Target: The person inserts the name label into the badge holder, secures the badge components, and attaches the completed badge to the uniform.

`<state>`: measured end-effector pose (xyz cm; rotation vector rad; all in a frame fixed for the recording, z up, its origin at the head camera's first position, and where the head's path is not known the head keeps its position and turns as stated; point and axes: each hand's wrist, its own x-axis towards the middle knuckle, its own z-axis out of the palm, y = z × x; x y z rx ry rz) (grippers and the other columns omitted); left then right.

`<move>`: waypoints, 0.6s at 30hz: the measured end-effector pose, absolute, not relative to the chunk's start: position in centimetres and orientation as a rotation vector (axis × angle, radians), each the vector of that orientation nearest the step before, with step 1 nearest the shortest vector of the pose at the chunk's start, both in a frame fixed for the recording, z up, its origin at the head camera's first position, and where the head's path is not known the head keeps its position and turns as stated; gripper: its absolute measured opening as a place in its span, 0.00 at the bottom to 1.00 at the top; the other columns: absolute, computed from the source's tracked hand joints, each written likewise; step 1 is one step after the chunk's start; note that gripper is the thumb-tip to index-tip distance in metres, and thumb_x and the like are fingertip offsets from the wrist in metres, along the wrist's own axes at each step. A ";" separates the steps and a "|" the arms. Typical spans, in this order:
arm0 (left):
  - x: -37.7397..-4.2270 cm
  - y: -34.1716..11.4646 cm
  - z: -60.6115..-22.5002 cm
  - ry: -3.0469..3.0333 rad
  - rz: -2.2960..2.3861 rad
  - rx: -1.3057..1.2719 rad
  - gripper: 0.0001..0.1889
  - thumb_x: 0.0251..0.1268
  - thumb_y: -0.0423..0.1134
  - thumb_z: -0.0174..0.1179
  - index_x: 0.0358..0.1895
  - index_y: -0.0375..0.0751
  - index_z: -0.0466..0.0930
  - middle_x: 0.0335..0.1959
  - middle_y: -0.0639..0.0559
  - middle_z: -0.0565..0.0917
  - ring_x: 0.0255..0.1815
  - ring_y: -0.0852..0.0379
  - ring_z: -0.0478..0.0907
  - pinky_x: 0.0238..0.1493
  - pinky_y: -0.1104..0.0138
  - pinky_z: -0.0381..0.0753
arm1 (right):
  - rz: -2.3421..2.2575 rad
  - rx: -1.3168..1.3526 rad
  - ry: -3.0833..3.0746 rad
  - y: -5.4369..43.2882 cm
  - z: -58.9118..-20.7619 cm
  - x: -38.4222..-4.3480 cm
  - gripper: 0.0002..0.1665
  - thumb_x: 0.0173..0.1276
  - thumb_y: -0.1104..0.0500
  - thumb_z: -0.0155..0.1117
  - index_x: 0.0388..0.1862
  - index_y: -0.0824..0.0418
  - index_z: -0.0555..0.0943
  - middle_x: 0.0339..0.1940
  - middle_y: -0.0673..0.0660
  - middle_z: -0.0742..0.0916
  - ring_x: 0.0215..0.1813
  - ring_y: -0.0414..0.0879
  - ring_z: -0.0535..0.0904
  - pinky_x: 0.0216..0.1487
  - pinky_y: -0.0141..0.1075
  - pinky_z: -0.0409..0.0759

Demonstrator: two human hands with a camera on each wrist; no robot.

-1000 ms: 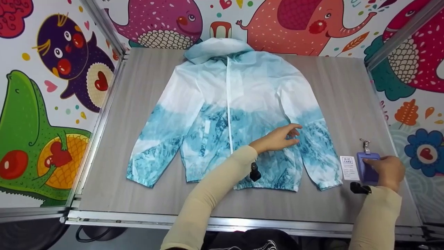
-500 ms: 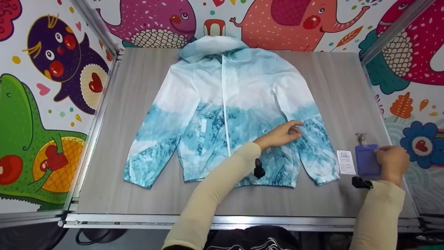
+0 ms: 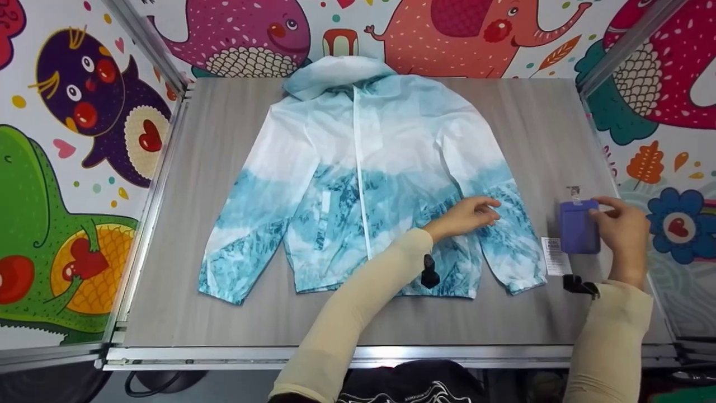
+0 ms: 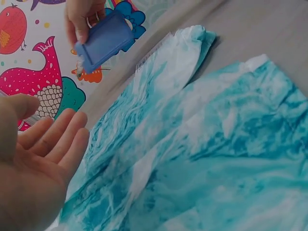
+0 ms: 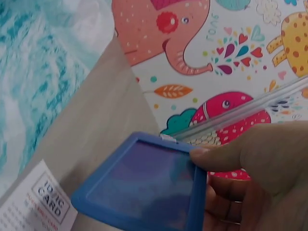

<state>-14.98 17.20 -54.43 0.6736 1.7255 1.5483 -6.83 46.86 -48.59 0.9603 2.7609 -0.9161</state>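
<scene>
Blue holder (image 3: 579, 226), stiff, light, likely slick, pinched by its right edge in right hand (image 3: 623, 232), lifted at right of frame above card (image 3: 554, 256); left hand (image 3: 467, 215) flat, fingers relaxed, on soft jacket (image 3: 363, 179).

Both arms are covered by close-fitting beige sleeves (image 3: 358, 313) running from the bottom frame edge up to the wrists, where the fabric ends in a plain edge; light creasing shows along the forearms. The left hand (image 3: 467, 215) and right hand (image 3: 621, 232) are bare, without gloves or rings visible. A small black device (image 3: 429, 275) sits on the underside of the left wrist, and a similar black device (image 3: 579, 286) is strapped at the right wrist. A dark garment with white print (image 3: 411, 386) shows at the torso.
</scene>
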 end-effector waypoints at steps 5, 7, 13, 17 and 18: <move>-15.3 16.4 -54.5 1.711 1.596 0.653 0.21 0.79 0.36 0.46 0.71 0.38 0.67 0.62 0.39 0.79 0.62 0.44 0.79 0.64 0.61 0.79 | -1.087 0.778 2.883 44.3 -48.5 -7.5 0.25 0.77 0.51 0.52 0.68 0.60 0.75 0.48 0.62 0.83 0.43 0.48 0.79 0.44 0.32 0.82; -15.4 15.9 -54.5 1.711 1.622 0.640 0.21 0.79 0.37 0.46 0.70 0.37 0.68 0.62 0.39 0.79 0.62 0.44 0.79 0.65 0.59 0.78 | -1.189 0.703 2.917 43.2 -48.5 -8.0 0.23 0.76 0.52 0.54 0.65 0.60 0.77 0.39 0.50 0.83 0.37 0.38 0.78 0.37 0.20 0.77; -15.5 14.4 -55.2 1.699 1.677 0.597 0.21 0.79 0.37 0.47 0.68 0.32 0.70 0.63 0.38 0.78 0.62 0.46 0.79 0.66 0.57 0.77 | -1.510 0.522 2.921 40.0 -48.6 -9.4 0.20 0.74 0.57 0.59 0.61 0.62 0.80 0.30 0.37 0.82 0.32 0.31 0.80 0.36 0.18 0.80; -15.4 13.5 -55.7 1.724 1.673 0.588 0.21 0.78 0.39 0.49 0.66 0.32 0.72 0.62 0.39 0.80 0.60 0.47 0.81 0.65 0.55 0.78 | -1.756 0.438 2.842 37.9 -48.3 -10.3 0.18 0.72 0.62 0.61 0.58 0.67 0.81 0.27 0.40 0.84 0.29 0.32 0.83 0.35 0.22 0.82; -15.3 13.2 -55.8 1.725 1.672 0.585 0.20 0.78 0.39 0.50 0.66 0.32 0.73 0.62 0.39 0.80 0.60 0.47 0.81 0.65 0.55 0.78 | -1.813 0.412 2.815 37.4 -48.1 -10.4 0.18 0.71 0.63 0.61 0.57 0.69 0.80 0.27 0.41 0.84 0.29 0.33 0.83 0.35 0.22 0.83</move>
